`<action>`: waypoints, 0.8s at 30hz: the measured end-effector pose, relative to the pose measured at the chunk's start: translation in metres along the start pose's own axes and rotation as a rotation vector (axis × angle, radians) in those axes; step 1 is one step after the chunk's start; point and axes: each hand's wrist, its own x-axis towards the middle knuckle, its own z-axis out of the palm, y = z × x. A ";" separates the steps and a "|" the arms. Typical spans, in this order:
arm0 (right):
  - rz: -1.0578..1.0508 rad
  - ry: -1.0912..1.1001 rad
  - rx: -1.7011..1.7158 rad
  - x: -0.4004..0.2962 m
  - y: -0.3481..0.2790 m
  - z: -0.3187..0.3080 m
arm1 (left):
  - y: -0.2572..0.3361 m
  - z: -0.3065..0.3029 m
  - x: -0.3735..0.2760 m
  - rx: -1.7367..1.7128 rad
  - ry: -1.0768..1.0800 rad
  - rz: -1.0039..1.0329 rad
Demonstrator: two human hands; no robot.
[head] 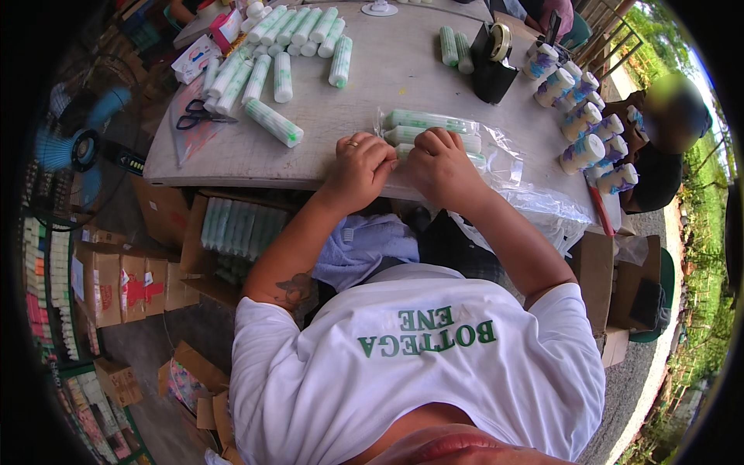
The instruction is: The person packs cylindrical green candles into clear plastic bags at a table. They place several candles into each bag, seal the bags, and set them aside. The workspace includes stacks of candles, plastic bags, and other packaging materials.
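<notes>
Three white-and-green ribbed candles in clear plastic wrap lie side by side at the table's front, among them the middle one [433, 138] and the far one [430, 121]. My right hand [444, 165] has its fingers curled over the nearest candle [476, 160], hiding much of it. At that candle's left end, my left hand [360, 165], with a ring, has thumb and forefinger together. Whether film is pinched there is too small to tell. To the right, loose clear plastic film [505, 154] spreads over the table. Beyond my left hand lies a single ribbed candle [274, 123].
A candle pile [296, 35] and scissors [200, 114] lie left on the table [372, 81]. A tape dispenser [491, 70] and several decorated white candles [581, 152] stand right, near another person [657, 163]. Lower left are a fan [84, 150] and a carton of candles [238, 226].
</notes>
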 end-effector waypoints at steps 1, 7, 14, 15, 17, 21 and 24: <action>0.011 -0.036 -0.047 0.003 0.002 0.002 | 0.000 -0.001 0.000 -0.008 -0.016 -0.001; 0.347 -0.151 0.057 0.027 0.008 -0.020 | 0.000 -0.003 0.002 -0.018 -0.052 0.020; 0.514 -0.258 0.409 0.032 0.052 -0.043 | 0.000 -0.003 0.003 -0.034 -0.098 -0.037; 0.559 -0.191 0.511 0.029 0.053 -0.043 | 0.000 -0.005 0.004 -0.036 -0.109 -0.037; 0.646 -0.052 0.715 0.015 0.053 -0.038 | 0.004 -0.011 0.009 -0.030 -0.149 -0.013; 0.584 0.384 0.801 -0.030 0.051 -0.047 | -0.001 -0.016 0.037 -0.078 -0.048 -0.026; 0.739 0.339 1.054 -0.068 0.050 -0.061 | -0.019 0.008 0.059 -0.221 -0.083 -0.190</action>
